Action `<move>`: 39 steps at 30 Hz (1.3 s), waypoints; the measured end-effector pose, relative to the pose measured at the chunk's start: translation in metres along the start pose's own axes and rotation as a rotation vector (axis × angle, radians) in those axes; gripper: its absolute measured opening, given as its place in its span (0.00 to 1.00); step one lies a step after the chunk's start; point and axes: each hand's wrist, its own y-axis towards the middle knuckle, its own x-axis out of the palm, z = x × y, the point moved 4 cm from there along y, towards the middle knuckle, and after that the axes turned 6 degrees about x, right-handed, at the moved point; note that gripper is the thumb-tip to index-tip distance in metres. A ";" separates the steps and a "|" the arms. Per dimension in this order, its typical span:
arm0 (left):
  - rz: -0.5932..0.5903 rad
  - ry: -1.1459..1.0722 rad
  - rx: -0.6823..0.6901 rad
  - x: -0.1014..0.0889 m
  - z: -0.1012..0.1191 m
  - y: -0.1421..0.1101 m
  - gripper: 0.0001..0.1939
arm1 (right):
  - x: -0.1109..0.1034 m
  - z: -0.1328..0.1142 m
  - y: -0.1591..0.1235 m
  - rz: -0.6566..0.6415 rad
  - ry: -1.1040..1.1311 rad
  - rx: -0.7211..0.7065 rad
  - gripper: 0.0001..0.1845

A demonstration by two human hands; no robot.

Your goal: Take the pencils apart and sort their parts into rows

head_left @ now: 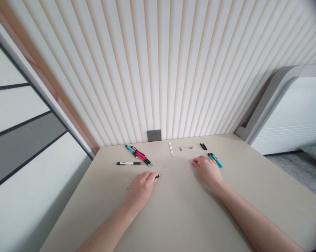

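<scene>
Your pen (159,176) and two teal barrels (216,160) lie on the tabletop (173,213).
You see the pen only at its ends, dark with a silvery tip at one and blue at the other; it lies left of centre, tip angled right and slightly toward the back edge. Your barrels lie side by side toward the back right corner, black-ended, those ends facing the back edge; the left one is partly hidden.

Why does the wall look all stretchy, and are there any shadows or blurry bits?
Head view: the wall's ridges fan out, probably lens stretching; a soft shadow lies beside the right arm; two right-hand corners are dark; the tiny silvery bits are too small and soft to make out.
</scene>
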 end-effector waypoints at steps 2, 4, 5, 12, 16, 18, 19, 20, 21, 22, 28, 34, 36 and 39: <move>-0.014 0.001 -0.004 0.001 0.000 0.000 0.05 | 0.001 0.001 0.000 -0.006 -0.005 0.002 0.14; -0.018 0.000 -0.005 0.001 0.000 0.000 0.05 | 0.001 0.001 0.000 -0.007 -0.007 0.004 0.14; -0.016 -0.002 -0.004 0.001 0.000 0.000 0.05 | 0.001 0.002 0.000 0.000 -0.006 0.006 0.13; 0.068 -0.091 0.033 -0.002 0.003 0.000 0.08 | -0.009 -0.033 -0.021 0.103 0.197 -0.247 0.14; 0.049 -0.132 0.084 -0.001 0.009 -0.002 0.07 | -0.010 -0.074 -0.048 0.062 0.420 -0.503 0.15; 0.052 -0.143 0.118 0.000 0.013 -0.003 0.08 | -0.008 -0.089 -0.058 0.041 0.451 -0.583 0.15; 0.052 -0.149 0.135 0.000 0.015 -0.003 0.08 | -0.008 -0.094 -0.061 0.027 0.451 -0.613 0.14; 0.053 -0.155 0.152 0.001 0.017 -0.003 0.08 | -0.007 -0.098 -0.063 0.010 0.447 -0.636 0.14; 0.053 -0.158 0.169 0.001 0.019 -0.004 0.08 | -0.006 -0.099 -0.064 -0.009 0.442 -0.651 0.14; 0.054 -0.157 0.184 0.001 0.021 -0.004 0.08 | -0.005 -0.100 -0.064 -0.024 0.437 -0.660 0.14; 0.078 -0.057 0.200 -0.005 0.021 0.000 0.09 | -0.005 -0.089 -0.058 -0.028 0.478 -0.636 0.14; 0.090 0.034 0.351 -0.010 0.025 -0.002 0.09 | -0.006 -0.088 -0.061 -0.102 0.512 -0.737 0.17; 0.113 0.066 0.406 -0.012 0.029 -0.003 0.09 | -0.003 -0.090 -0.063 -0.124 0.499 -0.773 0.20; 0.124 0.094 0.441 -0.010 0.031 -0.004 0.10 | 0.002 -0.093 -0.063 -0.134 0.455 -0.777 0.20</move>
